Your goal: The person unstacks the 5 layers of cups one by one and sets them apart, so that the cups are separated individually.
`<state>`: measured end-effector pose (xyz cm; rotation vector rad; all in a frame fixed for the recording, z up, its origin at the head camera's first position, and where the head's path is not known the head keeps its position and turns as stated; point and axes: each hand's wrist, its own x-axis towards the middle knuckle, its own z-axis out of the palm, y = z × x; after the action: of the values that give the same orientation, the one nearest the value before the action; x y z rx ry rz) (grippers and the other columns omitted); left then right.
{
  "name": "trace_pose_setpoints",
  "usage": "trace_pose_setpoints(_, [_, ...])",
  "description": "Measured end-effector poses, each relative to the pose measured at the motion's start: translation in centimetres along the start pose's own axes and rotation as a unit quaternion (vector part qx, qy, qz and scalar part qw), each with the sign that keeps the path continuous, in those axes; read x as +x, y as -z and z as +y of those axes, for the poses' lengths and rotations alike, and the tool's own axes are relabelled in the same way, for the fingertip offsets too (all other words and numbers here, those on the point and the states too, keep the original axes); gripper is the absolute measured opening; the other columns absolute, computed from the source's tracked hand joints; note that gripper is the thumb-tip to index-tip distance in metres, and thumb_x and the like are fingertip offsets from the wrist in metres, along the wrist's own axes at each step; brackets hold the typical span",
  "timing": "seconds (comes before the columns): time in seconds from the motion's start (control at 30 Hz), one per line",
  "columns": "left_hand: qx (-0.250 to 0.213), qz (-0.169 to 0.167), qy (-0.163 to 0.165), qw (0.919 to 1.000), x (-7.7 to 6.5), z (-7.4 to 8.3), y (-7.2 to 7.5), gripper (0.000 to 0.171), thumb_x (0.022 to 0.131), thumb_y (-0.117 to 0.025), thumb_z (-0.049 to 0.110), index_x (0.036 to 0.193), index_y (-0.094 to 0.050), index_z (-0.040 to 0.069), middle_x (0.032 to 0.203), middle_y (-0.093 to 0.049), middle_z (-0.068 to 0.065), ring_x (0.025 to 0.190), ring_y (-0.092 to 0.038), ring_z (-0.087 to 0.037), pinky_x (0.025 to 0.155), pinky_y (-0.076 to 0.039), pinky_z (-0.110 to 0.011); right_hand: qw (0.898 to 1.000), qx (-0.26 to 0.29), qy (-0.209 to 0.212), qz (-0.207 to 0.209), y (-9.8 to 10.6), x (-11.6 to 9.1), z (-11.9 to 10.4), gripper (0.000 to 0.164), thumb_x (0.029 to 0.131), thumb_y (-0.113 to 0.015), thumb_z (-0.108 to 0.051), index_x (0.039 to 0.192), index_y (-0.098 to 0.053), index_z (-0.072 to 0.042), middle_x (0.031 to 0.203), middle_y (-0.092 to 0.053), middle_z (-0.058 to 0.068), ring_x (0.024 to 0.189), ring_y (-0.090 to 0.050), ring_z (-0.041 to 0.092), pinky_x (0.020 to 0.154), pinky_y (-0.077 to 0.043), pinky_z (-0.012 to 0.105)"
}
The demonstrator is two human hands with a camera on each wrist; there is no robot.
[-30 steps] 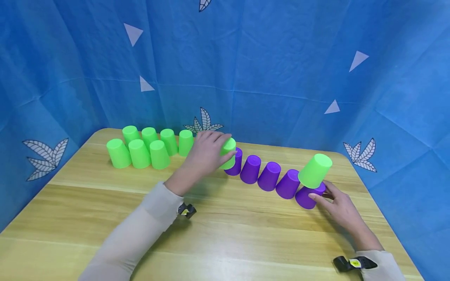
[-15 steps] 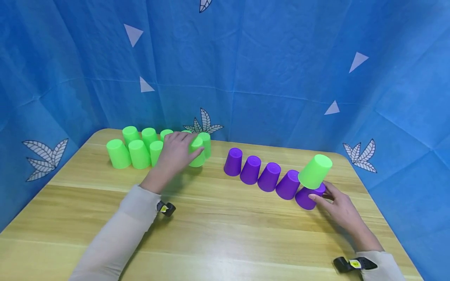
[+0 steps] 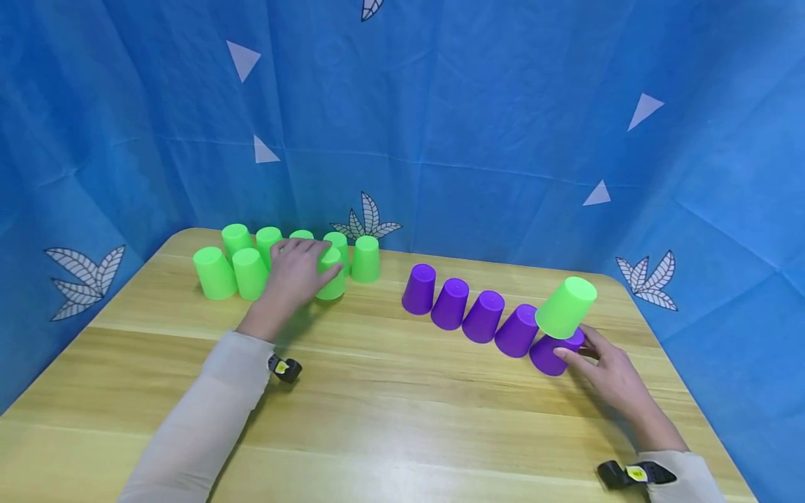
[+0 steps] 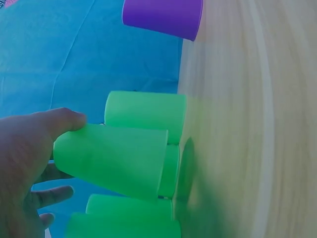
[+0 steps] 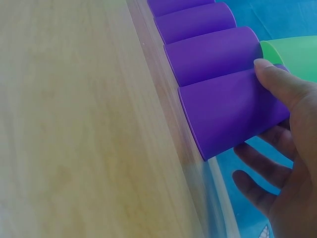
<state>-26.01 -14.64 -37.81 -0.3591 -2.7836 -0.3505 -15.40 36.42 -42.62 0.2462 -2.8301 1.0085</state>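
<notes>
My left hand (image 3: 295, 269) holds an upside-down green cup (image 3: 332, 279) at the right end of the front green row. In the left wrist view the thumb lies on the side of this green cup (image 4: 114, 156), whose rim looks slightly off the table. At the right, my right hand (image 3: 610, 374) grips the end purple cup (image 3: 548, 355) of a slanting row, thumb on one side and fingers on the other. An upside-down green cup (image 3: 566, 307) rests across the tops of the last two purple cups. My left hand hides part of the front green row.
Behind the left hand stands a back row of several upside-down green cups (image 3: 366, 260); more green cups (image 3: 216, 274) are in front at the left. Other purple cups (image 3: 450, 304) run toward the right hand. A blue patterned cloth (image 3: 478, 126) hangs behind the wooden table (image 3: 402, 419).
My left hand has carried the green cup leftward, from beside the purple row to the front green row, uncovering the first purple cup. The right hand stays on its purple cup.
</notes>
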Motion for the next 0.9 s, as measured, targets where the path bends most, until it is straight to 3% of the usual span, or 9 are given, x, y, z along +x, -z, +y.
trace_pose_setpoints(0.47, [0.006, -0.019, 0.013, 0.9997, -0.4, -1.6, -0.9, 0.058, 0.094, -0.06, 0.047, 0.138, -0.054, 0.009, 0.137, -0.055, -0.017, 0.13, -0.04, -0.045, 0.099, -0.024, -0.062, 1.0, 0.003, -0.003, -0.002, -0.1, 0.0, 0.1, 0.06, 0.097, -0.063, -0.034, 0.142, -0.045, 0.001, 0.125, -0.059, 0.028, 0.108, -0.059, 0.048, 0.09, -0.045, 0.061])
trace_pose_setpoints(0.9, [0.002, -0.015, 0.014, 0.9998, -0.5, -1.6, -0.7, 0.058, 0.093, -0.063, 0.047, 0.136, -0.056, 0.01, 0.136, -0.056, -0.016, 0.127, -0.043, -0.041, 0.1, -0.024, -0.063, 1.0, 0.005, -0.005, -0.006, 0.0, 0.0, 0.0, 0.061, 0.097, -0.063, -0.035, 0.143, -0.044, 0.0, 0.125, -0.059, 0.028, 0.108, -0.059, 0.047, 0.091, -0.045, 0.06])
